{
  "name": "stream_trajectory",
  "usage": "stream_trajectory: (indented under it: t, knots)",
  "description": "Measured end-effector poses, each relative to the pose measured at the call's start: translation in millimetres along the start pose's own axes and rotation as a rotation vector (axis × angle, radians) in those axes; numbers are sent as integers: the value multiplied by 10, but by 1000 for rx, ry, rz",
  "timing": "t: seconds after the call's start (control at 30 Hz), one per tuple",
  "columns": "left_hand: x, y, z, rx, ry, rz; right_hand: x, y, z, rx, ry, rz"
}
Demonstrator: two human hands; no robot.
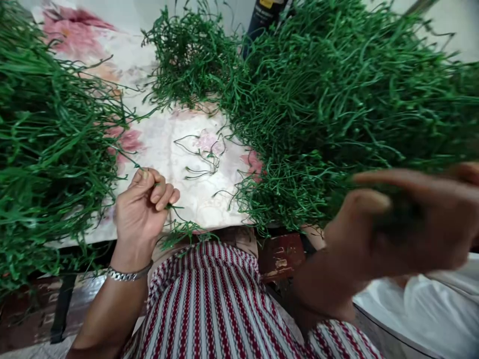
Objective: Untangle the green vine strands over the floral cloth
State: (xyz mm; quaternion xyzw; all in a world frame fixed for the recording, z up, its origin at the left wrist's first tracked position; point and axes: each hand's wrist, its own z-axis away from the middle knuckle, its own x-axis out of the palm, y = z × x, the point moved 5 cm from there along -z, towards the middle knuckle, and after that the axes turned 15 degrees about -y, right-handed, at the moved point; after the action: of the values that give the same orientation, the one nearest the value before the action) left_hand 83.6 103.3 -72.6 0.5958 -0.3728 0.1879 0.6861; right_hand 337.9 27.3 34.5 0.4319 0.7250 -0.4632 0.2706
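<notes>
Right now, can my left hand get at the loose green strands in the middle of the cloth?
Probably yes: only bare cloth lies between the left hand and the loose strands, though its fingers are closed on a few green stems.

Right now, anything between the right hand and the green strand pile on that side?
Nothing visible. The right hand, blurred, is at the near edge of the pile; the left hand pinches a few strands.

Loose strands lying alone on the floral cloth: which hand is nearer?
Left. The left hand sits just below-left of the loose strands, fist closed on a few stems; the right hand is far to their right, by the big green pile.
</notes>
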Motion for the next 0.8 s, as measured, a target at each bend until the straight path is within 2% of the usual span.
stream_trajectory:
  t: [0.03,0.1,0.13,0.2,0.33,0.57,0.63,0.7,0.8]
  knots:
    - [9,-11,-4,-7,-9,0,-159,69,-14,52,216,146]
    - [30,-44,-9,-25,-18,0,-136,201,-159,105,104,452]
    - [40,-61,-11,-33,-18,1,-62,279,-230,121,-16,573]
    - [59,-90,-16,-45,-18,10,67,418,-305,133,-176,694]
    - [100,-118,-20,-60,-14,32,97,506,-282,128,-294,722]
    - [127,-158,4,-93,-18,66,-267,300,-244,60,-394,684]
    - [123,-166,5,-91,-28,70,-334,263,-236,27,-380,689]
    - [129,-156,-2,-77,-34,62,-375,219,-206,-17,-309,673]
    - [178,-96,-33,-41,-38,29,-405,82,-100,-84,-34,525]
